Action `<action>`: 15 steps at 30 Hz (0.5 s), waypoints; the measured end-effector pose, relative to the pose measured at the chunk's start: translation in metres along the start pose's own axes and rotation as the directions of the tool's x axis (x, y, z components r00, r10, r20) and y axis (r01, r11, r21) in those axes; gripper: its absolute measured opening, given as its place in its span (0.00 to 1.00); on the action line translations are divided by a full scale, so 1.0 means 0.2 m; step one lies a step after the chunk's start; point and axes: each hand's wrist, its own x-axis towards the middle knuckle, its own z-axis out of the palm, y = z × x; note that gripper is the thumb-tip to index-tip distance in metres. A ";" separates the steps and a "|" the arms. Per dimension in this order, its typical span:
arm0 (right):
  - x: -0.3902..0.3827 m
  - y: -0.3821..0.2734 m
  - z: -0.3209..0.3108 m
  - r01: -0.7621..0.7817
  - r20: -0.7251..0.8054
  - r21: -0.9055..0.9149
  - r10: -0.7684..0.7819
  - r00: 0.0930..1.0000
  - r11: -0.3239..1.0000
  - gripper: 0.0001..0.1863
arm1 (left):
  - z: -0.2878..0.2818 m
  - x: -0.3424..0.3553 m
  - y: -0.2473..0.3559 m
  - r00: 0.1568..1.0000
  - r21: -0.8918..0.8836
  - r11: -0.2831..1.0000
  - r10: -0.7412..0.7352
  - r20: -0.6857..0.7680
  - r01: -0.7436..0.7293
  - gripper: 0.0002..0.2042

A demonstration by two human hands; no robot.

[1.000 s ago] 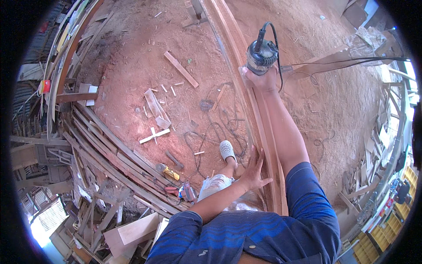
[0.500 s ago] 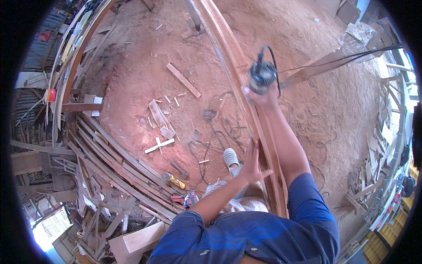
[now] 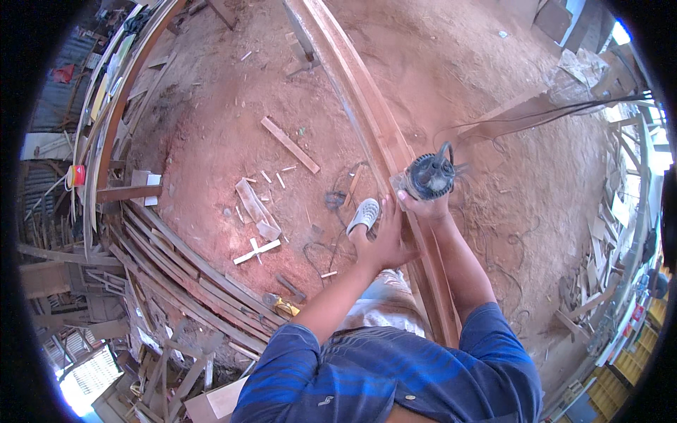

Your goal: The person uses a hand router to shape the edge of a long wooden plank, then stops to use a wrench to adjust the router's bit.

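My right hand (image 3: 423,204) is closed round a black corded power tool (image 3: 431,176), apparently a router, sitting on a long reddish-brown grooved wooden beam (image 3: 367,106) that runs from the top centre to my body. My left hand (image 3: 386,240) rests against the beam's left side, just below and left of the tool, with fingers stretched out. The tool hides part of the right fingers. A foot in a pale clog (image 3: 364,215) shows left of the left hand.
Loose offcuts (image 3: 289,144) and dark cords (image 3: 335,201) lie on the dirt floor (image 3: 211,141). Curved planks (image 3: 169,261) and a yellow tool (image 3: 285,308) are at the lower left. Scrap wood (image 3: 599,254) lines the right, and a board (image 3: 508,113) with cables reaches in there.
The power tool and my right hand have moved down the beam toward my body. My left hand has moved up along it, closer to the tool, and the foot has shifted upward in the picture.
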 end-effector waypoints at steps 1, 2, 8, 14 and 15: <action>0.07 0.03 0.02 0.047 0.000 -0.006 -0.047 0.999 0.999 0.33 | 0.00 0.01 0.01 1.000 -0.001 1.000 0.030 -0.008 -0.030 0.75; 0.12 0.04 0.04 0.045 -0.029 0.018 -0.045 0.999 0.999 0.33 | 0.00 0.00 0.02 1.000 0.016 0.999 0.031 -0.003 -0.031 0.75; 0.44 0.05 0.15 0.016 0.051 -0.168 -0.008 0.999 0.986 0.28 | -0.03 0.00 0.05 1.000 0.029 1.000 -0.004 0.007 0.004 0.74; 0.63 0.01 0.23 0.021 0.092 -0.074 -0.014 0.996 0.997 0.26 | 0.01 0.00 0.04 0.999 -0.009 1.000 0.022 -0.030 -0.023 0.74; 0.66 0.02 0.24 0.019 0.103 -0.071 -0.012 0.995 0.997 0.26 | 0.02 -0.01 0.05 0.999 -0.013 1.000 0.014 -0.037 -0.015 0.74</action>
